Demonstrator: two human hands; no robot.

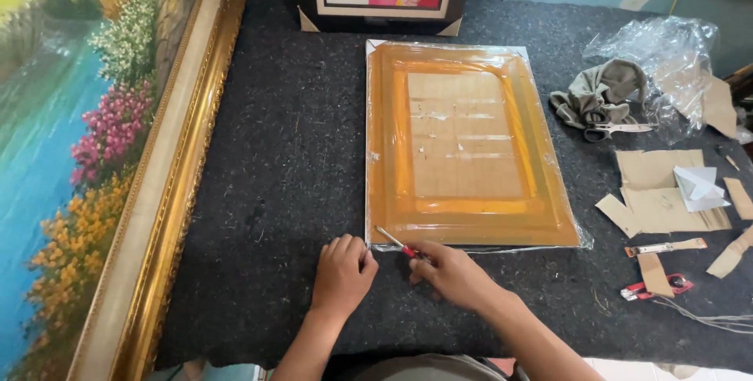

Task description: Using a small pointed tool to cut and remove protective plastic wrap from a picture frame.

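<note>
Head view: cutter (394, 243) gripped by right hand (449, 270) at frame (471, 145) near edge; left hand (343, 269) clenched empty. Film may be overcut, wood scratched.

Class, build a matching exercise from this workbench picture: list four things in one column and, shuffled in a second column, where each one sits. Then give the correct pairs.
Things
1. scissors
2. wrapped frame
3. gold-framed painting
4. right hand

Places
A. along the left edge of the table
B. at the wrapped frame's near edge, holding a red-handled tool
C. middle of the dark table mat
D. far right, beside a grey cloth and clear plastic

Pairs: 1-D, 2-C, 3-A, 4-B
</note>
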